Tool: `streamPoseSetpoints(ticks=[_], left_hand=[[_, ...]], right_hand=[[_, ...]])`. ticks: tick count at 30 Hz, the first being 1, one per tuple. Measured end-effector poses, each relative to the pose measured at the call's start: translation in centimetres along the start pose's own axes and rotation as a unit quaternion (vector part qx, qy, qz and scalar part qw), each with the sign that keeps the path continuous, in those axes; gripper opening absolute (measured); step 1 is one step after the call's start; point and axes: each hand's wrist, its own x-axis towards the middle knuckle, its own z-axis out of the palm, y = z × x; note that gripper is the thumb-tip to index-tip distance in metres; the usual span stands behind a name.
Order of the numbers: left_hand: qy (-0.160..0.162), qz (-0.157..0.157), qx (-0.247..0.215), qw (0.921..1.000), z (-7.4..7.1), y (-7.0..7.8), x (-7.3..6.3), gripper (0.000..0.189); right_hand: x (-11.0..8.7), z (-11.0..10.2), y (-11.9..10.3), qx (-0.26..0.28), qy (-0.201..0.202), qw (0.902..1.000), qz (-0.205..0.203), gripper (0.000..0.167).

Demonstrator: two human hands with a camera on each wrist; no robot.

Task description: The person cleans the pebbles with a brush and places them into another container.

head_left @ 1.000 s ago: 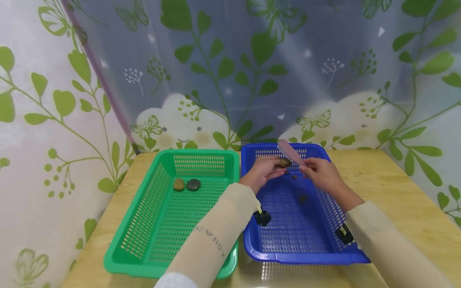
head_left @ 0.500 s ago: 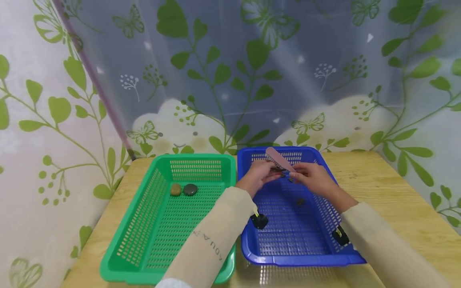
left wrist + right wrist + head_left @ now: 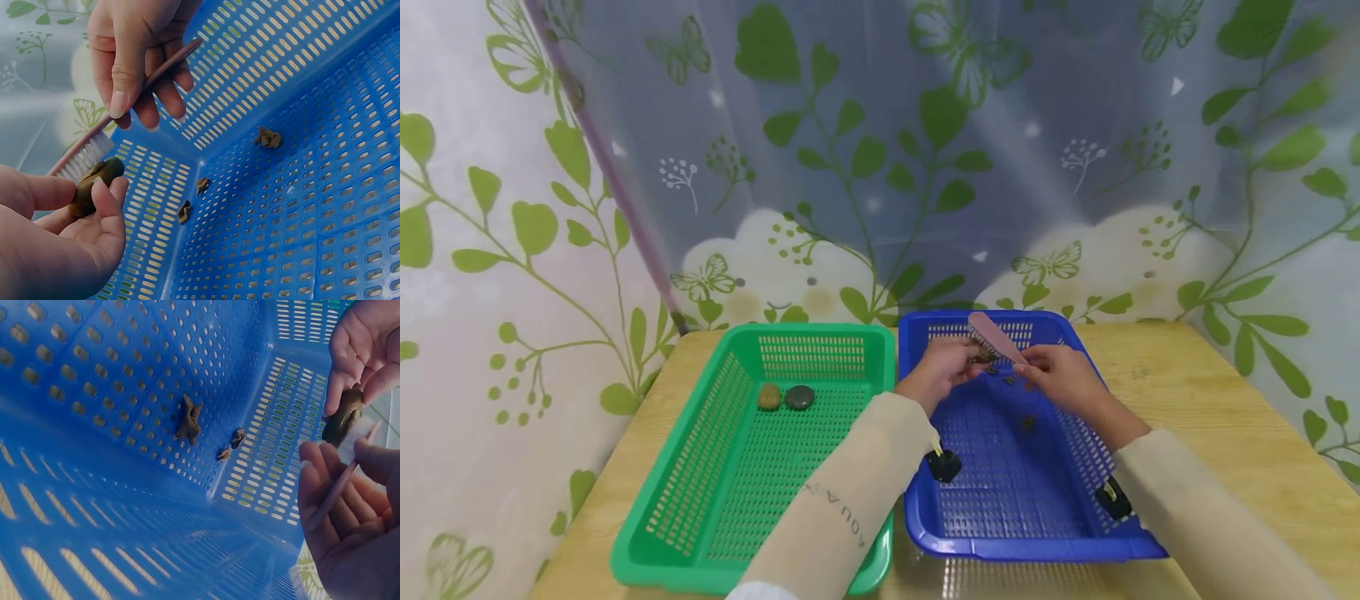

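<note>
Over the far end of the blue basket (image 3: 1045, 548), my left hand (image 3: 942, 367) pinches a smooth brownish-green stone (image 3: 94, 190) between thumb and fingers. A patch of mud-like brown matter sits on its side in the wrist views. My right hand (image 3: 1063, 377) grips a pink brush (image 3: 997, 338) by its handle, thumb along it. Its white bristles (image 3: 87, 156) lie right at the stone's side. Below, a brown mud-like clump (image 3: 269, 138) and smaller brown bits (image 3: 202, 185) lie on the basket's floor.
A green basket (image 3: 700, 581) stands left of the blue one on a wooden table (image 3: 1240, 433). Inside it are a tan stone (image 3: 769, 397) and a dark grey stone (image 3: 800, 397). A leaf-patterned curtain (image 3: 865, 150) hangs behind.
The brush has shifted left over the stone and then slightly back to the right. Both hands keep their holds. The head view has tilted a little.
</note>
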Motion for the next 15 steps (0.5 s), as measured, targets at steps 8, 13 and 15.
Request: streamPoseSetpoints(ticks=[8,13,15], left_hand=[[-0.005,-0.003,0.004,1.0000,-0.15,-0.13,-0.13,0.030],[0.009,-0.004,0.005,0.9999,-0.17,-0.06,-0.22,0.027],[0.016,-0.004,0.003,0.9999,-0.19,-0.06,-0.32,0.024]], right_hand=[[-0.18,0.14,0.05,-0.013,0.036,0.9992,0.010,0.039],[-0.22,0.24,-0.28,0.008,0.013,0.9998,-0.014,0.039],[-0.18,0.27,-0.41,0.013,0.000,0.9998,-0.018,0.038]])
